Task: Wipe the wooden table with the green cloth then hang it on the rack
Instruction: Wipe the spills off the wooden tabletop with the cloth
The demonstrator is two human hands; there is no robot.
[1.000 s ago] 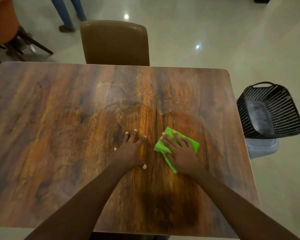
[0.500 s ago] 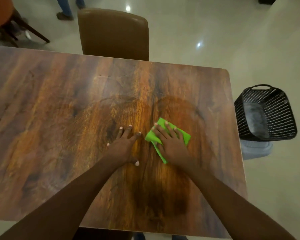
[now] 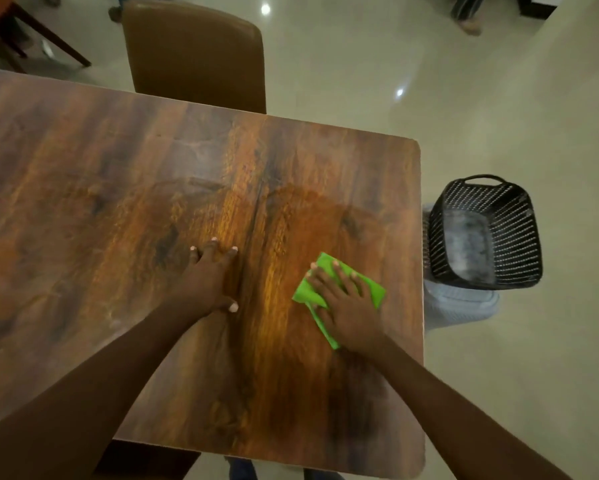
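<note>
The right hand presses flat on the green cloth, the left hand lies open on the worktop; the cloth looks soft and light, best pinched at one corner.

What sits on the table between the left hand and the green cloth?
Nothing: in the head view, only bare wooden table separates the flat left hand from the folded green cloth.

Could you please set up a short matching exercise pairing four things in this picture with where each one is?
Things:
1. green cloth
2. left hand
3. black basket
4. brown chair

Places:
A. at the table's far edge
B. on the floor, right of the table
C. under the right hand
D. flat on bare wood

Pairs: 1-C, 2-D, 3-B, 4-A
</note>
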